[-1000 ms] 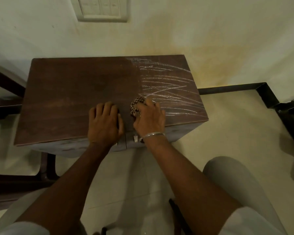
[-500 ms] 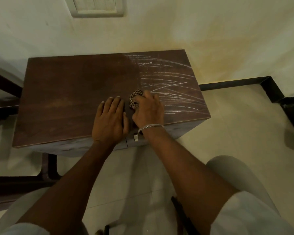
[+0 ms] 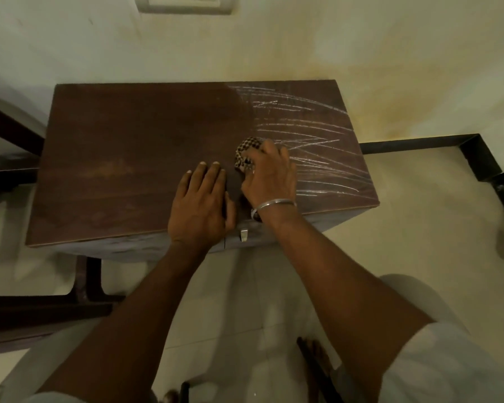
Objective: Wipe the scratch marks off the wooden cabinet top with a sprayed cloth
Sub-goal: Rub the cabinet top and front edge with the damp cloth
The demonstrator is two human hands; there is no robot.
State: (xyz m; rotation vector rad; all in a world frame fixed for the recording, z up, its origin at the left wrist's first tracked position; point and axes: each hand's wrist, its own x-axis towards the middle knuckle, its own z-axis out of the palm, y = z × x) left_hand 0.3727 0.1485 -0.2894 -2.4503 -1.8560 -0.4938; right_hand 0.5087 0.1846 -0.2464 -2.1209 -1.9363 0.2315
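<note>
The person leans over a low wooden cabinet point(image 3: 146, 158) that stands against a pale, stained wall point(image 3: 303, 48), with both bare arms reaching down onto its dark brown top. The left hand point(image 3: 200, 203) lies flat on the wood near the front edge, palm down, fingers stretched forward and held close together, the thumb out to the side; it holds nothing. Just beside it, the right hand point(image 3: 269, 175) is bunched around a small checkered cloth point(image 3: 246, 154), the fingers curled over the wad and pressing it down onto the top. Only the far left part of the cloth pokes out past the knuckles; the rest is hidden under the hand. A thin silver bangle point(image 3: 274, 205) circles the right wrist.

White scratch marks point(image 3: 309, 141) fan across the right part of the top, from the back edge almost to the front, long thin streaks that cross one another. The cloth sits at the left border of those marks, and the fingertips of the right hand overlap the nearest streaks. The left and middle parts of the top show plain dark wood, with 1 faint lighter patch toward the left.

A small metal handle point(image 3: 243, 235) shows on the cabinet front below the 2 wrists. Pale floor tiles point(image 3: 405, 222) lie to the right, edged with a dark skirting strip point(image 3: 419, 142). Dark furniture legs point(image 3: 90, 280) stand at the left.
</note>
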